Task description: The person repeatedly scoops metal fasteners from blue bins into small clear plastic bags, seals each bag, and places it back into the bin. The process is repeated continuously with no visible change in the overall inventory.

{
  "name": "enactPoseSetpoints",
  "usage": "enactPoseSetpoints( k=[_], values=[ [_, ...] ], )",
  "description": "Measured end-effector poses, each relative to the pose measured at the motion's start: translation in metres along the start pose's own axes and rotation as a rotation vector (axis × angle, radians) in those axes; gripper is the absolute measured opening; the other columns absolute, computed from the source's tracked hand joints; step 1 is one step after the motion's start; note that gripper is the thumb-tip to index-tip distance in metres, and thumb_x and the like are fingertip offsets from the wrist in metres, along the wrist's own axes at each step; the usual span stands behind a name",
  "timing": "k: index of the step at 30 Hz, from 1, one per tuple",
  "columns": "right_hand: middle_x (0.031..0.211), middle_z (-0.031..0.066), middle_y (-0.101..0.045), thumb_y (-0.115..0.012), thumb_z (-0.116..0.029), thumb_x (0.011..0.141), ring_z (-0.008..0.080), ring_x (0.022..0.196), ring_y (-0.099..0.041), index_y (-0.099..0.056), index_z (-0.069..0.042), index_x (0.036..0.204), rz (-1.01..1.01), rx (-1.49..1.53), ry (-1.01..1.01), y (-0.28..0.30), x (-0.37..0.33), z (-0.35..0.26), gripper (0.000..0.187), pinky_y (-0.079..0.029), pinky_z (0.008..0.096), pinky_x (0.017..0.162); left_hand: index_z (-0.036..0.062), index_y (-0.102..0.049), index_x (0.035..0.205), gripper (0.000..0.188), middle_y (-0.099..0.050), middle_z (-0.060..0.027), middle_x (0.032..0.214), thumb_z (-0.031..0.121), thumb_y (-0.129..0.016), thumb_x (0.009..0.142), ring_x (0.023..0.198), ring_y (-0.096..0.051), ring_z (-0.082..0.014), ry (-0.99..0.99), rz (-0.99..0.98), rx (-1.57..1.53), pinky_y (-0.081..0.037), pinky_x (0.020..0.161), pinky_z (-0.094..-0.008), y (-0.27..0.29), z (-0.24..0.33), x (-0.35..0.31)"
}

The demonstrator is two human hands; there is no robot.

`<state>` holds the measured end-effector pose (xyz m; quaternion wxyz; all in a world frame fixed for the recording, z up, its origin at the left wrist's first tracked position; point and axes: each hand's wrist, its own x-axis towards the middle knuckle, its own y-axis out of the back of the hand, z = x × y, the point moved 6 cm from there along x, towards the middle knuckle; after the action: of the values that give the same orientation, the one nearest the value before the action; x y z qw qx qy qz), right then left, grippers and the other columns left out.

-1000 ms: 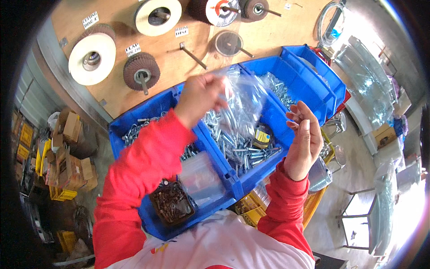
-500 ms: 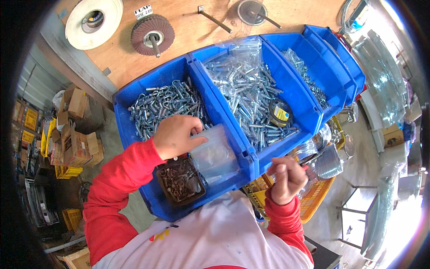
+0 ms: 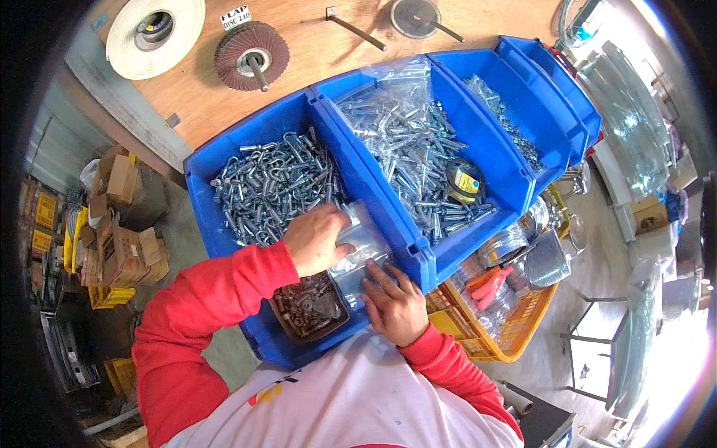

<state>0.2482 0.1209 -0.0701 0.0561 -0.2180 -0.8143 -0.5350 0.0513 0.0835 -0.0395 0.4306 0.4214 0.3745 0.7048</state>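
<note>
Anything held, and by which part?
Left hand touches the clear plastic bag at its left side; whether it grips cannot be told. Right hand rests on it.

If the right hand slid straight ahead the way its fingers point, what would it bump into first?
Probably the left hand: the fingers of the right hand point across the clear plastic toward its thumb. Depth is unclear, so it might pass just under or over.

A: Board stuff?
B: We've got 1 cream disc [image 3: 123, 45] left of 1 brown disc [image 3: 233, 66], both on the wooden board [image 3: 314, 71].
A: Others?
B: We see 1 orange basket [image 3: 523, 330], 1 red-handled tool [image 3: 489, 287] inside; far left, cardboard boxes [image 3: 123, 250].
</note>
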Motion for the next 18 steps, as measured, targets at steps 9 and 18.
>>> enactPoseSetpoints(
  k=[9, 18],
  values=[
    [0.134, 0.0081, -0.067, -0.071, -0.031, 0.09, 0.0361, 0.118, -0.062, -0.075, -0.009, 0.112, -0.018, -0.024, 0.005, 0.0, 0.001, -0.002, 0.031, -0.052, 0.0457, 0.097, 0.0015, -0.079, 0.09, 0.02, -0.072, -0.0184, 0.074, 0.02, -0.076, 0.085, 0.066, -0.072, -0.0242, 0.211, -0.337, -0.459, -0.055, 0.067, -0.0387, 0.009, -0.029, 0.019],
    [0.116, 0.0165, -0.068, -0.082, 0.004, 0.076, 0.0166, 0.081, -0.07, -0.06, 0.002, 0.129, 0.555, 0.453, -0.143, 0.033, -0.001, 0.008, 0.057, -0.054, 0.0265, 0.061, 0.0027, -0.076, 0.075, 0.026, -0.072, -0.0045, 0.067, 0.022, -0.092, 0.075, 0.062, -0.06, -0.0066, 0.319, -0.464, -0.713, -0.047, 0.06, -0.0277, 0.02, -0.009, 0.01]
  ],
)
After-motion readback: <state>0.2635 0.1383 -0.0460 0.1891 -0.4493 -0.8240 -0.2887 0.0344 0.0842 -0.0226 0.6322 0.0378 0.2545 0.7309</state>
